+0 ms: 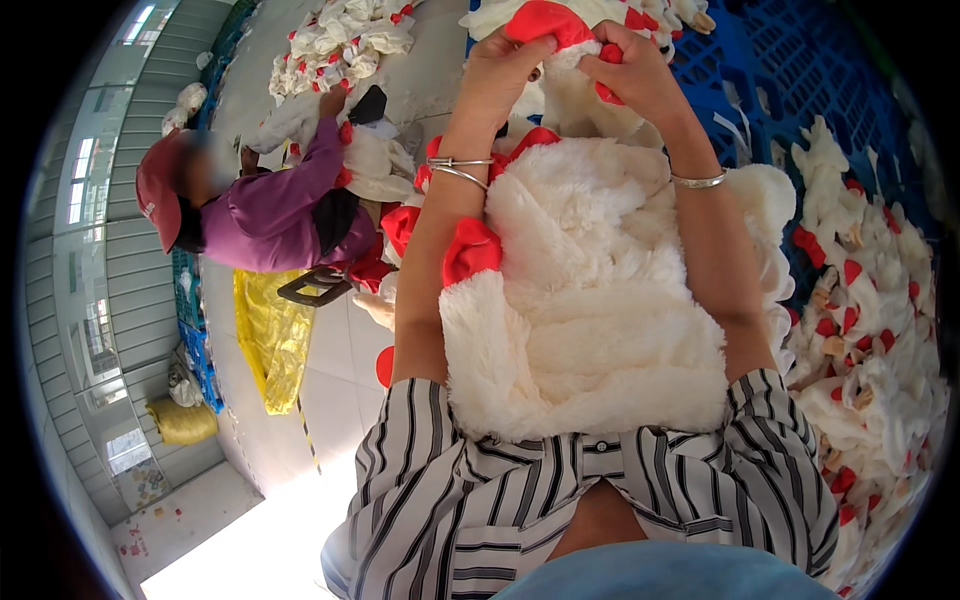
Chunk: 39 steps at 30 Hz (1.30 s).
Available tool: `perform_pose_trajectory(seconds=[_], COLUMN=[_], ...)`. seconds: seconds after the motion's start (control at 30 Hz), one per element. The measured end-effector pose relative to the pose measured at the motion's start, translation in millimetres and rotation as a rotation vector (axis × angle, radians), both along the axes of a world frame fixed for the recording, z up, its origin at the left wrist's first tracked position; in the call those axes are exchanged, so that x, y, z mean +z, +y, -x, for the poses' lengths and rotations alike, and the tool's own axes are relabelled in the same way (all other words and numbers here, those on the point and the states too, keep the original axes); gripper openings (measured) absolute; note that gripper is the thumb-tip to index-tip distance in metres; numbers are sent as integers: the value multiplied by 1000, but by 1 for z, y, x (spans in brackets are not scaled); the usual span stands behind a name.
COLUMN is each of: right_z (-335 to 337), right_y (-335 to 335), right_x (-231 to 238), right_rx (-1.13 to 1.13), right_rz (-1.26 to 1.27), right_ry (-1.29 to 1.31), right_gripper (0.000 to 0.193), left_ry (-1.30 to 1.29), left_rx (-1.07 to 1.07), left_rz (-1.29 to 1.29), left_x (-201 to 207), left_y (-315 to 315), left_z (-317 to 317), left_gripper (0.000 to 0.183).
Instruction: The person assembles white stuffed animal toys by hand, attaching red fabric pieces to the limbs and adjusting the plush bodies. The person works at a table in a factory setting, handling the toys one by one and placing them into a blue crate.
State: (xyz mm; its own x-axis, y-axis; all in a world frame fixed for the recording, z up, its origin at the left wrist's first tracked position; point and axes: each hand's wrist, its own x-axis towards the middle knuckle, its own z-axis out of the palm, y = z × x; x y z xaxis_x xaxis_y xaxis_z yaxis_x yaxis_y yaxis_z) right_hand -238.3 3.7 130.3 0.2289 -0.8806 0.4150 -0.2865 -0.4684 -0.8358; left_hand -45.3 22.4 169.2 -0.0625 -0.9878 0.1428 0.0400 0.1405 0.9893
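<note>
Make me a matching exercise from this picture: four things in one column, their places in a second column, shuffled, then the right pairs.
Things:
1. red and white plush piece
2. big white plush bundle
3. yellow plastic bag
4. heap of small white and red plush toys

Places:
A. on the floor at the left, below the person in the purple top
B. piled at the right edge
C. pinched between left hand and right hand at the top
D. lying between the two forearms, against the striped shirt

Pairs: 1-C, 2-D, 3-A, 4-B
</note>
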Motion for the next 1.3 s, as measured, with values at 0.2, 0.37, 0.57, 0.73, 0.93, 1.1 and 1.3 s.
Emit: perform_pose_trajectory(seconds=[0.2, 0.37, 0.57, 0.73, 0.93, 1.1, 1.3], right_z=[2, -1, -13, -29, -28, -20, -12], right_y=[2, 8, 12, 21, 22, 12, 4], right_x=[3, 15, 11, 14, 12, 2, -4], right_rx=[-16, 58, 55, 10, 39, -107, 103], right_rz=[-72, -26, -5, 234, 75, -17, -158], right_ry=[178, -31, 56, 17, -48, -70, -145], right_gripper=[35, 30, 32, 25, 23, 25, 25], left_ry=[203, 324, 428, 423, 218, -94, -19], left_rx=[-22, 19, -42, -20, 12, -33, -37], left_rz=[5, 18, 43, 63, 15, -137, -126], left_x=[-14, -17, -13, -10, -9, -14, -16], left_y=[-10, -12, -9, -8, -6, -4, -3], left_z=[-14, -14, -9, -5, -4, -6, -5], left_gripper=[14, 11, 13, 14, 18, 22, 29])
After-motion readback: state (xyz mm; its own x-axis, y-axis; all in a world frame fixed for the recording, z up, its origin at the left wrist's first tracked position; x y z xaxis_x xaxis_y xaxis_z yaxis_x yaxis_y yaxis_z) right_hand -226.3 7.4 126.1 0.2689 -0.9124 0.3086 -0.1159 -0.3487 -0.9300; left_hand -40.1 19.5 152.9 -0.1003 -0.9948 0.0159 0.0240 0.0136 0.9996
